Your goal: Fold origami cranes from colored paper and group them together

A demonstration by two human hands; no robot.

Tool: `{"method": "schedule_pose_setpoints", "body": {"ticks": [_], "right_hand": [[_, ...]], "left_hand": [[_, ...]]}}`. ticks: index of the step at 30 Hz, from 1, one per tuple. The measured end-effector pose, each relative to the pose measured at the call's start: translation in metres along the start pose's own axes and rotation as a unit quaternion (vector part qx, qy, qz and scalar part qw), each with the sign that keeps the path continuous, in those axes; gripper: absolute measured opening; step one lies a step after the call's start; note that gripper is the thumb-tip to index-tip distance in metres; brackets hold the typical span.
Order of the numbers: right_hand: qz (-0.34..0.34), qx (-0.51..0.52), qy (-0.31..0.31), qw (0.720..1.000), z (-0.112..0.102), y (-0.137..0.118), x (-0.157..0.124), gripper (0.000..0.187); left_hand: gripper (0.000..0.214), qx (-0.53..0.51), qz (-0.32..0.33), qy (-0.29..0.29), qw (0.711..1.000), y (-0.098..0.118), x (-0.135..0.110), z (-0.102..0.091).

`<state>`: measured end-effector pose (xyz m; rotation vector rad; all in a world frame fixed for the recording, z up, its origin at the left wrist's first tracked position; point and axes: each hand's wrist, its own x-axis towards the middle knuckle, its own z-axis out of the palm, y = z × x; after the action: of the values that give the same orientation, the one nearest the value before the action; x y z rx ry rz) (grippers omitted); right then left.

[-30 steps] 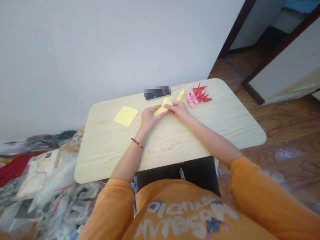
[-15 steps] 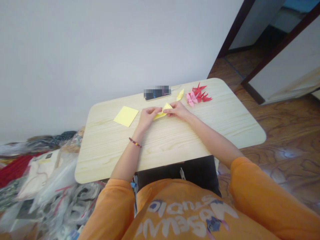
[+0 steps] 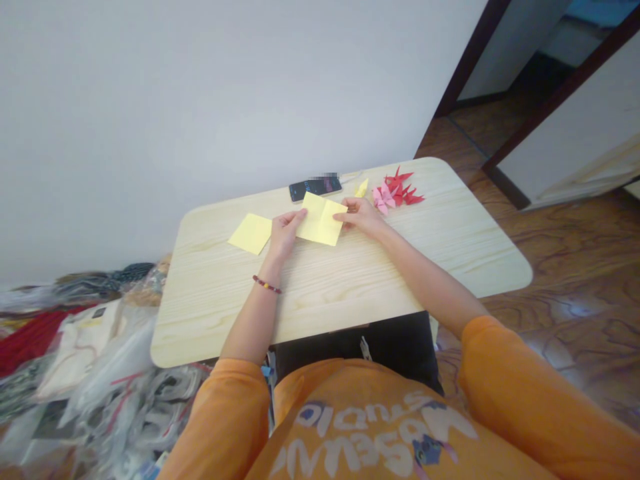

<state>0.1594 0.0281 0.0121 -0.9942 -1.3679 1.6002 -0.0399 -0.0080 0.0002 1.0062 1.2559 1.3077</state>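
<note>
Between my two hands a creased sheet of yellow origami paper (image 3: 320, 221) is spread out, tilted up above the table. My left hand (image 3: 286, 233) pinches its left edge, thumb on top. At the right edge my right hand (image 3: 361, 215) grips the same sheet between thumb and fingers. Left of my left hand lies a flat yellow square of paper (image 3: 250, 234). Just beyond my right hand is a small folded yellow paper piece (image 3: 361, 188). Beside it sit a pink folded paper figure (image 3: 384, 198) and several red folded paper figures (image 3: 401, 187).
A phone (image 3: 316, 187) lies at the back of the pale wooden table (image 3: 340, 287), close to the wall. Clothes and plastic bags (image 3: 115, 373) are heaped on the left. A black seat (image 3: 400, 343) shows under the front edge.
The yellow paper was folded to a point and is now opened out into a nearly flat sheet. My hands have moved slightly apart.
</note>
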Motion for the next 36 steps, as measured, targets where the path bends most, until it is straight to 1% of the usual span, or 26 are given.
{"method": "schedule_pose_setpoints", "body": {"ticks": [2, 3, 5, 7, 9, 12, 14, 17, 20, 23, 26, 28, 30, 33, 36], "right_hand": [[-0.05, -0.016, 0.036, 0.998, 0.003, 0.0, -0.002, 0.036], [-0.078, -0.026, 0.038, 0.996, 0.005, 0.001, -0.003, 0.04], [-0.129, -0.055, 0.017, 0.99, 0.006, 0.003, -0.004, 0.045], [-0.16, -0.096, -0.018, 0.982, 0.005, 0.006, -0.004, 0.037], [-0.168, -0.139, -0.048, 0.975, 0.003, 0.01, -0.001, 0.03], [-0.17, -0.155, -0.061, 0.971, 0.002, 0.016, 0.003, 0.028], [-0.163, -0.127, -0.045, 0.977, 0.002, 0.018, 0.006, 0.026], [-0.127, -0.073, 0.012, 0.989, 0.004, 0.018, 0.008, 0.023], [-0.093, -0.013, 0.086, 0.992, 0.005, 0.017, 0.01, 0.027], [-0.071, 0.033, 0.138, 0.987, 0.005, 0.016, 0.011, 0.031], [-0.062, 0.057, 0.157, 0.984, 0.007, 0.015, 0.009, 0.037], [-0.061, 0.066, 0.149, 0.985, 0.01, 0.013, 0.007, 0.043], [-0.057, 0.064, 0.126, 0.988, 0.015, 0.01, 0.004, 0.047], [-0.046, 0.06, 0.097, 0.992, 0.02, 0.008, 0.0, 0.049], [-0.037, 0.069, 0.117, 0.99, 0.02, 0.009, 0.0, 0.049]], "left_hand": [[0.036, -0.005, 0.016, 0.019, 1.0, -0.002, 0.002, -0.001], [0.035, -0.009, 0.02, 0.024, 0.999, -0.003, 0.003, -0.001], [0.035, -0.026, 0.021, 0.034, 0.999, -0.005, 0.004, -0.002], [0.041, -0.043, 0.019, 0.047, 0.998, -0.005, 0.005, -0.002], [0.05, -0.05, 0.027, 0.056, 0.997, -0.004, 0.004, -0.002], [0.06, -0.051, 0.055, 0.049, 0.996, -0.002, 0.002, -0.002], [0.052, -0.043, 0.068, 0.031, 0.996, 0.0, 0.001, -0.002], [0.027, -0.024, 0.05, -0.015, 0.998, 0.001, 0.0, -0.001], [0.019, -0.04, 0.02, -0.048, 0.998, 0.003, -0.001, 0.002], [0.02, -0.029, 0.028, -0.061, 0.997, 0.006, -0.006, 0.006], [0.038, 0.027, 0.047, -0.074, 0.996, 0.01, -0.013, 0.013], [0.045, 0.038, 0.045, -0.056, 0.997, 0.011, -0.017, 0.017], [0.041, 0.031, 0.048, -0.012, 0.998, 0.01, -0.019, 0.021], [0.035, 0.048, 0.047, 0.041, 0.997, 0.004, -0.017, 0.022], [0.033, 0.026, 0.041, 0.059, 0.997, -0.003, -0.012, 0.019]]}}
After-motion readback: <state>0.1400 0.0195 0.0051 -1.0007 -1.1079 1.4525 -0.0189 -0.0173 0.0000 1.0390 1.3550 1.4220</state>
